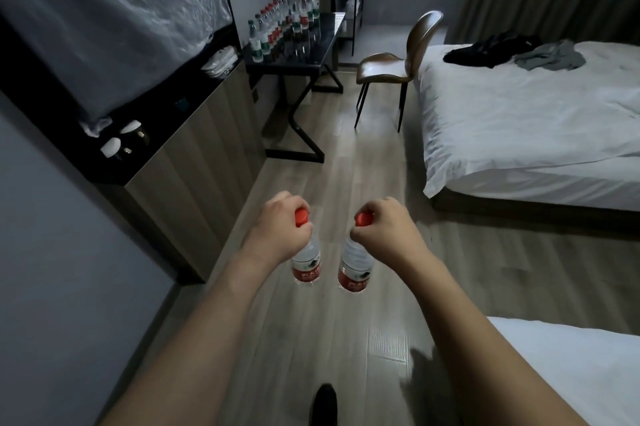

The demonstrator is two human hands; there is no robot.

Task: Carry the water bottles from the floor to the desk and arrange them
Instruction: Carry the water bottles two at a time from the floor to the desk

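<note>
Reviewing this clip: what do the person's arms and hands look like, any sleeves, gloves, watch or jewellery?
Both forearms are bare up to the frame's bottom edge, with no sleeve in view. The left hand and right hand wear no gloves, and no watch, bracelet or ring is visible on the sides the camera sees.

I see white characters on the red labels of two bottles, left label (307,274), right label (354,282); too blurred for me to read

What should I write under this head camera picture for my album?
Left hand and right hand each carry a red-capped water bottle toward the bottle-lined desk.
</note>
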